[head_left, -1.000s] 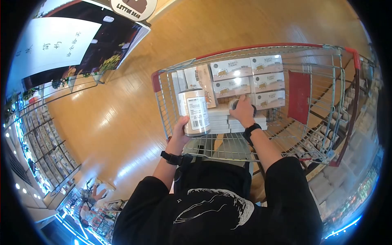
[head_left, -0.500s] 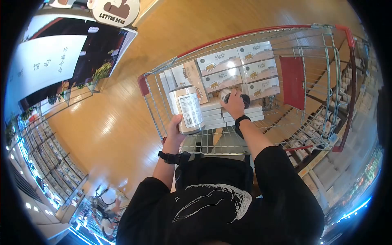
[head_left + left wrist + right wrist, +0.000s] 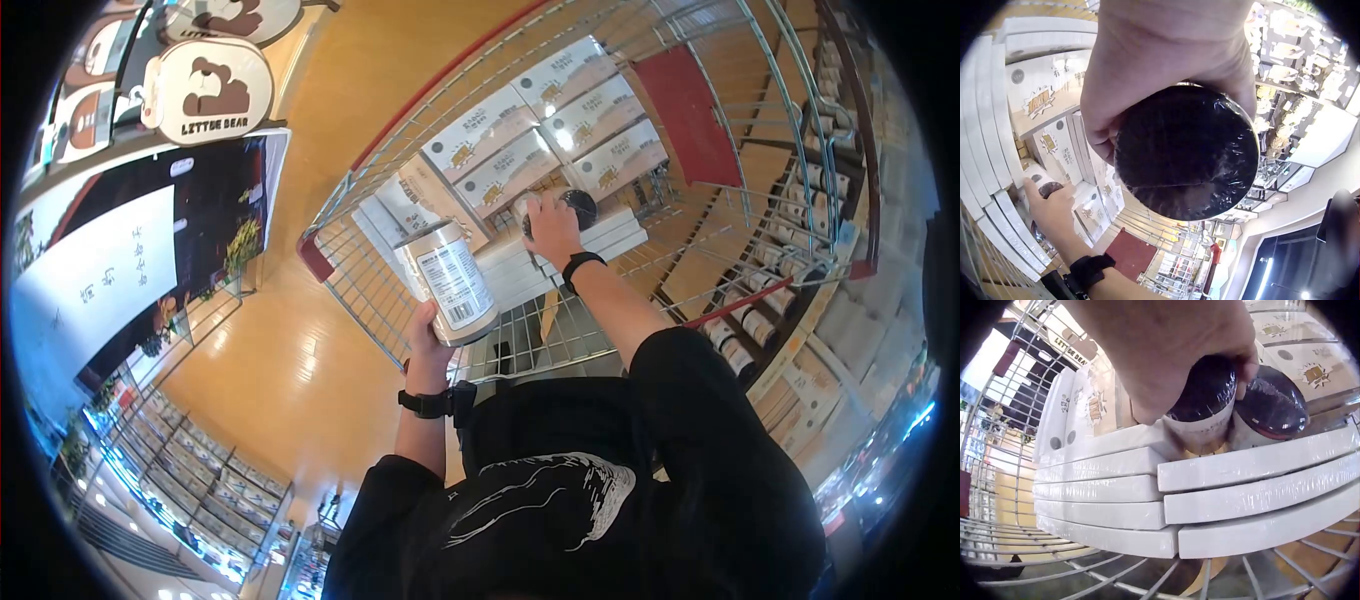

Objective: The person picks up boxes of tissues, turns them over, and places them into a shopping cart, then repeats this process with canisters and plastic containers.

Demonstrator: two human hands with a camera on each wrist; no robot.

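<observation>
My left hand (image 3: 428, 340) grips a large cream canister (image 3: 447, 280) with a white barcode label, held over the near left side of the shopping cart. In the left wrist view its shrink-wrapped black end (image 3: 1188, 156) faces the camera. Down inside the cart, my right hand (image 3: 553, 232) holds a dark-lidded canister (image 3: 1204, 394) around its top; the palm hides part of it. Close beside that one, on its right, stands a second dark-lidded canister (image 3: 1272, 406). Both are just behind stacked flat white boxes (image 3: 1104, 487).
Printed cartons (image 3: 510, 170) fill the cart's far side, with a tan carton (image 3: 430, 200) at the left. Wire walls with a red-trimmed rim (image 3: 318, 258) surround them. A red panel (image 3: 690, 110) is at the right. Shelves of goods (image 3: 740, 345) stand beyond, and a bear sign (image 3: 215, 90) at upper left.
The head view has turned, so the cart appears more tilted and higher. The right hand stays down in the cart, and the second dark lid shows more beside it. The left hand keeps its canister.
</observation>
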